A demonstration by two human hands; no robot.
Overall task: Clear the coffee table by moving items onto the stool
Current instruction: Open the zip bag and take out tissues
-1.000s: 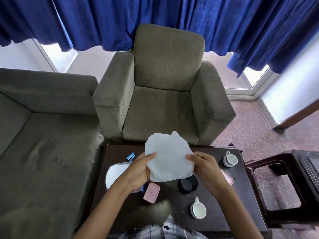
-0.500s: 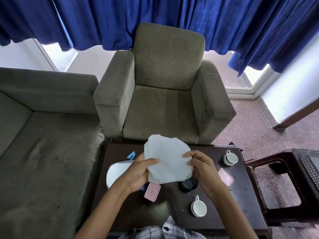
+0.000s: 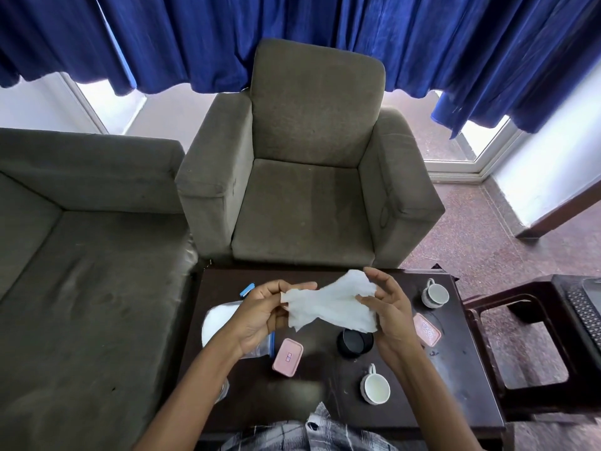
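Both hands hold a white tissue [image 3: 331, 307] above the dark coffee table [image 3: 318, 385]. My left hand [image 3: 260, 315] pinches its left edge and my right hand [image 3: 388, 310] grips its right side; the sheet is bunched in the middle. On the table lie a pink box [image 3: 287, 357], a pink lid [image 3: 426, 329], a black round container [image 3: 354, 343], two white cups [image 3: 375, 387] [image 3: 434, 293], a blue stapler [image 3: 247, 290] and a clear bag with white contents [image 3: 218, 320]. The dark stool [image 3: 481, 323] stands to the table's right.
A grey armchair [image 3: 309, 177] stands behind the table and a grey sofa [image 3: 81, 255] to its left. Blue curtains [image 3: 292, 34] hang at the back. A dark perforated object [image 3: 582, 307] sits at the right edge beyond the stool.
The tissue was held flat and upright; now both hands have lowered it and gathered it into a crumpled, narrower band between them.
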